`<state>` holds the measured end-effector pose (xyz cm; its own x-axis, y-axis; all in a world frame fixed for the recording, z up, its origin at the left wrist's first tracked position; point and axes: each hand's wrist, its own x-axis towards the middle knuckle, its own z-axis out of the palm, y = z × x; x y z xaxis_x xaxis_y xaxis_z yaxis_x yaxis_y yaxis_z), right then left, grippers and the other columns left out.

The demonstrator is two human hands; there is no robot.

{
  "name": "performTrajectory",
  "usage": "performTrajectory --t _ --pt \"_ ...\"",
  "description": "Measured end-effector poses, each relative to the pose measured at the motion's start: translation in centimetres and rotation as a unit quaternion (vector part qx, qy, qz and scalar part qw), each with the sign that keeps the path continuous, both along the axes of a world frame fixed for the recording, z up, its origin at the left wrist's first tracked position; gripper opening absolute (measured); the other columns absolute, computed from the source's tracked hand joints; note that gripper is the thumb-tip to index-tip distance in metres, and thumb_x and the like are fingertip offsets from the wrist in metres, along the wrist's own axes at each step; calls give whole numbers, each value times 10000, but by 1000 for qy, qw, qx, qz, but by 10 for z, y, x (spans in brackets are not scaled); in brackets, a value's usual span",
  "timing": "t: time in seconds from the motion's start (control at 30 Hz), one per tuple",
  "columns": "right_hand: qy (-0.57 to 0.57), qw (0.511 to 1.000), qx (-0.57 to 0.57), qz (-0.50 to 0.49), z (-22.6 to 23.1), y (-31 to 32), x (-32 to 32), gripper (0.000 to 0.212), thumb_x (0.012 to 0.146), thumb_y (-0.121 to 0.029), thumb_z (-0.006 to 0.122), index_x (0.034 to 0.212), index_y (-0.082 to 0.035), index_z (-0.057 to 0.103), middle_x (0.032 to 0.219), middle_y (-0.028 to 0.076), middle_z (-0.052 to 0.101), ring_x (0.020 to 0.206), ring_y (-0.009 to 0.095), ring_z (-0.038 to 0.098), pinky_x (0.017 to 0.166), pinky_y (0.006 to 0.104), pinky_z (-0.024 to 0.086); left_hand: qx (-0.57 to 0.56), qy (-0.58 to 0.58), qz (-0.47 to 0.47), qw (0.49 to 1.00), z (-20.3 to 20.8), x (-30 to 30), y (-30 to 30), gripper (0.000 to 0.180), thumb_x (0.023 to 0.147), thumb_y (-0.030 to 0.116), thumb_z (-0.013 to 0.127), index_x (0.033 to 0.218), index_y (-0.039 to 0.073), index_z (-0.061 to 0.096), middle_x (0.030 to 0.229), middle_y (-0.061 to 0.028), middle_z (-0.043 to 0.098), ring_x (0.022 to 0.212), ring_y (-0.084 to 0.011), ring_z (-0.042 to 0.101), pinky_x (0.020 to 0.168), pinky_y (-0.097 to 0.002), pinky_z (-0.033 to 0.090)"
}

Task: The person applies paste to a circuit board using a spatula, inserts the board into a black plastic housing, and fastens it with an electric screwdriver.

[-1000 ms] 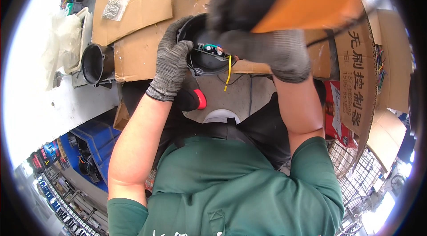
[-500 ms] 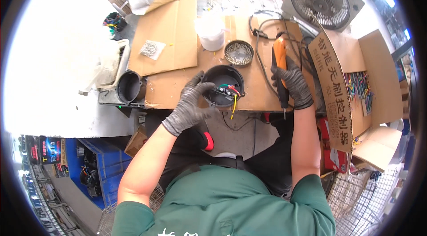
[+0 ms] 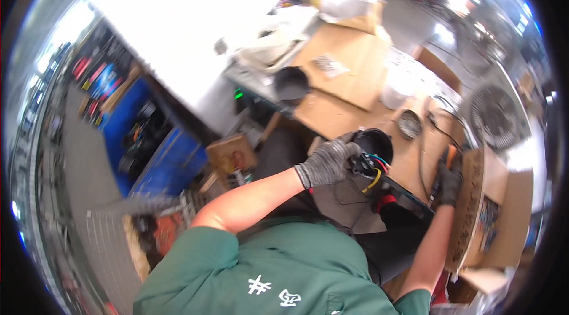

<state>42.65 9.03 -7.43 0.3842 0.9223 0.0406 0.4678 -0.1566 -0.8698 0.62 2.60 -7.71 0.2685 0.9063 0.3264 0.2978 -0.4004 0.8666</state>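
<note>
Square pale fan [image 3: 494, 116] at the upper right, blue bin [image 3: 178, 161] holding dark parts [image 3: 141, 142] at the left, glaring white tabletop [image 3: 201, 24] across the upper left, white-and-tan sack [image 3: 351, 9] near the top, right of centre, small cardboard box [image 3: 226, 150] left of centre

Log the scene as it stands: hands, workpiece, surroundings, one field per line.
Left hand: gloved, at the left rim of a black round housing; firmness of grip unclear
Right hand: gloved, around an orange tool
Wires: yellow, red, green, at the housing's near edge
On cardboard: round dish, white tub, clear bag
Far left: second black housing
Right side: fan, open carton
</note>
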Motion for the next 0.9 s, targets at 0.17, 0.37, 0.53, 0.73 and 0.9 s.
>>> performTrajectory --t 0.17,0.37,0.53,0.73,0.9 --pt "80 993 58 60 30 -38 -14 525 997 -199 676 1478 -58 521 1248 28 652 1092 146 596 957 280 469 100 73 150 981 57 -103 -82 517 665 177 951 1059 85 627 1109 -132 630 1018 -266 666 824 -360 560" --pt "94 990 16 103 30 -51 -15 472 1037 -155 626 1466 0 504 1313 67 609 1141 152 579 919 256 480 -32 68 450 890 41 -292 -183 529 647 247 967 1012 114 607 957 -60 662 877 -204 653 820 -346 554" --pt "33 990 1 135 42 -63 -28 427 1064 -164 584 1445 11 505 1301 96 620 1151 166 591 932 259 487 -94 124 638 754 76 -467 -191 433 699 202 913 1037 56 686 1024 -99 735 935 -228 697 855 -338 561" --pt "-68 977 56 194 42 -85 -44 394 1052 -145 582 1405 21 530 1252 116 647 1185 208 602 1012 308 484 -219 244 765 554 75 -606 -178 772 632 470 922 1256 80 692 1258 -186 712 1187 -360 675 1003 -455 547" --pt "-46 989 11 142 54 -117 -65 371 1004 -73 632 1357 30 576 1210 106 670 1164 197 623 1014 312 491 -266 148 853 425 25 -669 -159 835 644 541 911 1287 70 661 1316 -227 674 1223 -367 659 1021 -458 544"
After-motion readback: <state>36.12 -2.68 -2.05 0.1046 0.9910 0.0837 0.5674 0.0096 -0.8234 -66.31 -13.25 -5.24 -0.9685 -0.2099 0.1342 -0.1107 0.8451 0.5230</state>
